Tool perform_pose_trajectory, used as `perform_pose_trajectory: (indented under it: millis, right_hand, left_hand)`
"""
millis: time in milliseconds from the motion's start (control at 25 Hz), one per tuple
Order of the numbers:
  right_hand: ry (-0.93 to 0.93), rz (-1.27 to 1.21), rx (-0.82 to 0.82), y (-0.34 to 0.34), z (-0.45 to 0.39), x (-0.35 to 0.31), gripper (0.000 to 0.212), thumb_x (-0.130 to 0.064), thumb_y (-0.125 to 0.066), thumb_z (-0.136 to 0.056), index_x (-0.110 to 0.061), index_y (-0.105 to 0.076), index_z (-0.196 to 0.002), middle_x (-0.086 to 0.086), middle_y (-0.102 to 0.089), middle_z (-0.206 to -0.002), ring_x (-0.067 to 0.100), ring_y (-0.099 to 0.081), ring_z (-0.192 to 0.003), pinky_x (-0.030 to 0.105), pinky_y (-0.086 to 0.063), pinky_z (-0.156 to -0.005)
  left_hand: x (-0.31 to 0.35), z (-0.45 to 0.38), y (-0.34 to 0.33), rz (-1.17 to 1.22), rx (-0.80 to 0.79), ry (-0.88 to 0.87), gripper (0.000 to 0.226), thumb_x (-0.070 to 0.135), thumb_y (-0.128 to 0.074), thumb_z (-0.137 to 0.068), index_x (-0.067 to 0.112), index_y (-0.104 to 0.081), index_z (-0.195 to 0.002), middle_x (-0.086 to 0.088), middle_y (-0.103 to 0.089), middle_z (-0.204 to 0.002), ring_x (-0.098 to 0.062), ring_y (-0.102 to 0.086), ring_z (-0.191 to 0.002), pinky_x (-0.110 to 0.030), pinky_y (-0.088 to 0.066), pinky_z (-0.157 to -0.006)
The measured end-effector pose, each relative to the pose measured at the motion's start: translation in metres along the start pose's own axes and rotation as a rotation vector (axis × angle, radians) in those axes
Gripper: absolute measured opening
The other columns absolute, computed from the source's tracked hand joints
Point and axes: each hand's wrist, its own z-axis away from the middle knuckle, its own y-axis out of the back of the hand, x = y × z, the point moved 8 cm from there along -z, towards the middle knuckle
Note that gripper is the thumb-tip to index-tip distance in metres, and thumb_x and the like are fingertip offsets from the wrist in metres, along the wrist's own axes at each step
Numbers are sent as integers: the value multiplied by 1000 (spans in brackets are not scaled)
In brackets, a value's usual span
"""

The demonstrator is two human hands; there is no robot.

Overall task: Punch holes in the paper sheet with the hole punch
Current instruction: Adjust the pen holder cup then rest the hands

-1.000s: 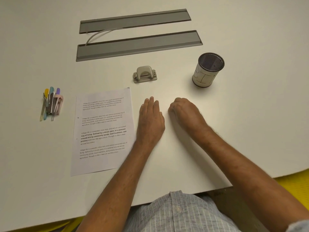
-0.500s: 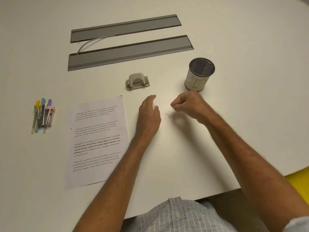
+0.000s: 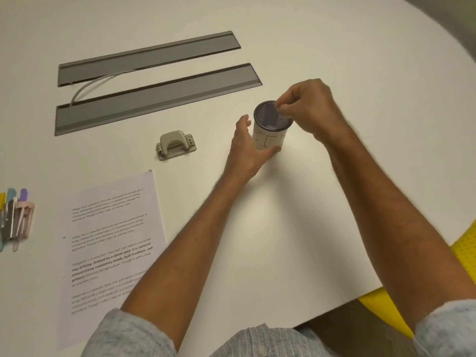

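Cup (image 3: 270, 140) in left hand (image 3: 244, 148) grip; right hand (image 3: 306, 109) pinches scrap, possibly paper, above; hole punch (image 3: 175, 145), paper sheet (image 3: 113, 240) nearby.

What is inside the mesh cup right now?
Inside the mesh cup only dark mesh shows. The right hand pinches something small and pale over its rim; the near wall hides any contents.

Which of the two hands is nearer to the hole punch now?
The left. The left hand holds the side of the cup, just right of the hole punch. The right hand pinches something small over the cup's rim, farther right.
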Motion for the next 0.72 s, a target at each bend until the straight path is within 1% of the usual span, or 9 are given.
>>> perform_pose_trajectory:
  millis: [40,80,160,240,360,440,600,640,720]
  right_hand:
    - [19,90,-14,-5,-5,-1,22,-3,-66,-82,-19,-81,-88,-6,-74,-82,-1,-59,-60,10,-40,-46]
    - [43,171,-33,-12,-9,-1,25,-2,-64,-83,-17,-81,-92,-3,-76,-89,4,-63,-67,12,-43,-50]
    - [81,274,-53,-21,-14,-1,31,1,-59,-84,-17,-81,-98,2,-78,-100,17,-70,-85,22,-52,-66]
    - [101,321,-40,-23,-17,1,34,1,-58,-87,-19,-81,-101,5,-77,-108,24,-71,-96,28,-54,-75]
    - [144,370,-28,-23,-19,-3,37,3,-56,-90,-19,-81,-106,9,-75,-114,29,-70,-99,31,-53,-77]
    - [181,405,-18,-22,-19,-8,40,6,-55,-88,-18,-81,-107,11,-75,-114,31,-70,-100,33,-55,-79]
    - [230,417,6,-22,-16,-18,35,5,-55,-87,-14,-80,-103,10,-75,-109,30,-70,-98,36,-57,-79]
    - [240,431,8,-23,-15,-19,34,4,-56,-87,-13,-80,-103,11,-75,-109,31,-69,-99,35,-55,-79]
    - [270,476,-9,-27,-13,-18,31,2,-56,-91,-11,-77,-109,11,-74,-114,31,-67,-104,30,-48,-77]
  left_hand:
    - [3,-6,-4,6,4,-10,111,42,-88,-71,17,-19,-155,-1,-38,-157,-19,-41,-141,-28,-38,-104]
    - [6,-12,-6,14,13,-21,110,42,-88,-70,17,-21,-153,0,-40,-155,-18,-42,-139,-26,-38,-101]
    - [9,-20,-8,50,27,-42,106,40,-89,-66,18,-27,-149,2,-47,-145,-15,-49,-130,-26,-44,-98]
    - [10,-24,-10,85,30,-52,101,39,-91,-63,20,-32,-143,4,-54,-136,-14,-56,-120,-27,-50,-95]
    - [10,-26,-11,97,50,-53,93,36,-92,-64,21,-39,-139,8,-60,-129,-11,-60,-113,-23,-51,-88]
    - [11,-26,-10,99,58,-52,87,36,-91,-66,22,-41,-136,11,-61,-127,-8,-60,-110,-18,-49,-83]
    - [11,-26,-6,90,48,-44,84,36,-90,-67,23,-42,-135,13,-61,-123,-5,-61,-105,-9,-44,-76]
    - [10,-25,-5,92,45,-44,85,37,-90,-67,24,-42,-135,13,-61,-123,-5,-61,-106,-11,-46,-77]
    - [9,-25,-5,88,44,-43,87,39,-90,-66,24,-41,-136,13,-62,-124,-6,-61,-108,-19,-51,-84]
